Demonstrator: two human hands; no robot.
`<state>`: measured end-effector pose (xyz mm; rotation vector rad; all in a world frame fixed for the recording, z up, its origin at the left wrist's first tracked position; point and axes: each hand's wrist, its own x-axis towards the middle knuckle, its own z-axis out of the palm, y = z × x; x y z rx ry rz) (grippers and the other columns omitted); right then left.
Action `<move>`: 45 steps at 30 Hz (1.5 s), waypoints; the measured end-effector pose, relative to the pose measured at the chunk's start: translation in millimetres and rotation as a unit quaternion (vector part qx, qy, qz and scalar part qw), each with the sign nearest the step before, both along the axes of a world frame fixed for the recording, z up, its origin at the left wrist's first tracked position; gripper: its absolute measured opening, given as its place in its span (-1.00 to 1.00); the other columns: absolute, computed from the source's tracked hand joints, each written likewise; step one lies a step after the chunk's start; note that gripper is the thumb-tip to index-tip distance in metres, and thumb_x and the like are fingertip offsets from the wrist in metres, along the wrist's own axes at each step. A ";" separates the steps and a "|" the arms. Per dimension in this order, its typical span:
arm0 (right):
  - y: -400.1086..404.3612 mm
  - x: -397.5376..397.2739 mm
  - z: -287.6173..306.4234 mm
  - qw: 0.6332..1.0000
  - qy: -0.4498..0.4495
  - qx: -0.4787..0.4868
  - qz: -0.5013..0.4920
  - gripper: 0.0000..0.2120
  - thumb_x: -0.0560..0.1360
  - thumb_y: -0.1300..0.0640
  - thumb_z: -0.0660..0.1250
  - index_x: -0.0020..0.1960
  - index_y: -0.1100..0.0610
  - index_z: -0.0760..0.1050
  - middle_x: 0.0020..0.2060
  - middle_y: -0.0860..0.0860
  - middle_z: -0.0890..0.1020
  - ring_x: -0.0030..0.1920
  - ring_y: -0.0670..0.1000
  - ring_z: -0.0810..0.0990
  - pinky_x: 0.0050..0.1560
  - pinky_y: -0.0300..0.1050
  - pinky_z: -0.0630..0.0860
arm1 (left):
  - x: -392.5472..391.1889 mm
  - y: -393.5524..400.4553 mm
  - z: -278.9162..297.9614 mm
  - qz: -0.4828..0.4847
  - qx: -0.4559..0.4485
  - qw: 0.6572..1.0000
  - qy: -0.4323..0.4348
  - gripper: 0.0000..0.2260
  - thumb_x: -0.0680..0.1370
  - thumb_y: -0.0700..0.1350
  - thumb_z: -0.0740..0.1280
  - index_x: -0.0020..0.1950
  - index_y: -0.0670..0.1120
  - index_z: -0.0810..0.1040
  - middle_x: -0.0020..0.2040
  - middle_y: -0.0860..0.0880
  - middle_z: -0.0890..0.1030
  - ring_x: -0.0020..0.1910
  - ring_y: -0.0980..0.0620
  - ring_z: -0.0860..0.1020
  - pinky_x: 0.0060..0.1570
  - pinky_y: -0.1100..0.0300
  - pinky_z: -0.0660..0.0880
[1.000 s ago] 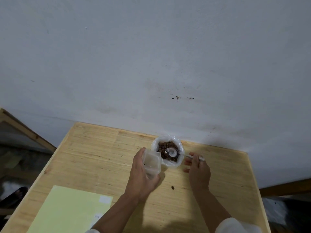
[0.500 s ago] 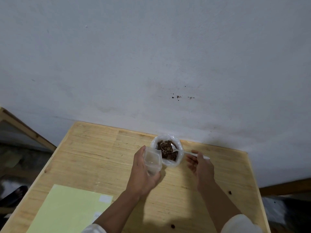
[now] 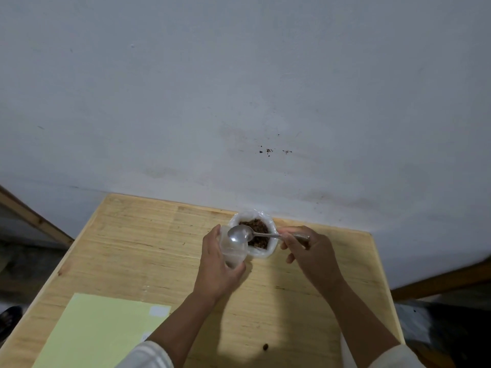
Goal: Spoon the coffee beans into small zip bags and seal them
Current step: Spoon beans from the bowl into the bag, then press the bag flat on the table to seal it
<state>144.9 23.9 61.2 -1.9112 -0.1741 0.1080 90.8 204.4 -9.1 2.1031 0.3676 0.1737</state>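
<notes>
So the whole thing comes down to the spoon (image 3: pixel 240 233) and the small zip bag (image 3: pixel 233 249): the spoon bowl sits right over the bag's open mouth, with the handle running off to the right, roughly level, into the right hand (image 3: pixel 308 248). That hand pinches the handle near its end. The left hand (image 3: pixel 216 264) is wrapped around the clear bag, holding it upright with the mouth facing up, just left of and touching the larger bag of coffee beans (image 3: pixel 255 232) at the far edge of the table (image 3: pixel 132 235).

The spoon bowl looks shiny and empty from here, and I honestly can't tell how many beans are inside the small bag since it's cloudy plastic. My guess is the next scoop only needs a short swing right into the brown pile. One stray bean (image 3: pixel 265 347) lies on the near side.
</notes>
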 end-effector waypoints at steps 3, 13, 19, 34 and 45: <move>-11.4 -2.4 -4.1 0.997 0.020 -0.076 0.002 -0.91 0.39 0.22 0.45 -0.14 0.07 0.68 -0.41 -0.14 0.64 -0.45 -0.23 0.56 -0.35 -0.42 0.43 | -0.2 -0.3 -1.8 0.004 0.009 1.000 -0.008 -0.13 0.34 -0.07 0.52 0.49 -0.15 0.08 0.39 -0.05 0.23 0.31 0.15 0.26 0.22 0.42 0.18; -62.7 -21.1 -87.3 0.913 0.239 0.038 -0.329 -0.89 0.37 0.21 0.44 -0.11 0.16 0.65 -0.32 0.01 0.63 -0.29 -0.03 0.54 -0.20 -0.12 0.47 | -13.8 -15.7 -0.4 0.048 0.035 0.998 -0.035 -0.12 0.32 -0.07 0.54 0.48 -0.16 0.10 0.37 -0.08 0.26 0.23 0.25 0.19 0.25 0.37 0.18; -60.6 -5.4 -105.0 0.925 0.192 -0.097 -0.314 -0.91 0.41 0.16 0.41 -0.14 0.18 0.60 -0.26 0.05 0.60 -0.22 0.01 0.50 -0.24 -0.19 0.31 | -28.4 -34.6 0.3 0.073 0.039 0.996 -0.033 -0.10 0.30 -0.08 0.56 0.48 -0.16 0.12 0.33 0.02 0.25 0.25 0.33 0.17 0.24 0.52 0.15; 10.0 -18.0 -14.8 0.981 0.129 0.017 0.147 -0.92 0.45 0.05 0.40 -0.09 0.01 0.64 -0.19 -0.06 0.70 -0.14 -0.16 0.64 -0.11 -0.37 0.51 | -45.0 -50.9 19.2 0.044 0.046 0.996 -0.057 -0.05 0.27 0.03 0.57 0.48 -0.17 0.11 0.28 0.08 0.22 0.26 0.29 0.21 0.21 0.63 0.10; 75.9 -43.4 26.8 0.978 0.100 -0.082 0.165 -0.85 0.47 0.10 0.38 -0.15 0.17 0.66 -0.28 -0.03 0.67 -0.32 -0.27 0.53 -0.27 -0.43 0.40 | -68.6 32.7 42.3 0.010 -0.041 0.996 -0.079 -0.30 0.28 -0.09 0.57 0.32 0.06 0.30 0.19 0.20 0.40 0.24 0.19 0.39 0.16 0.57 0.24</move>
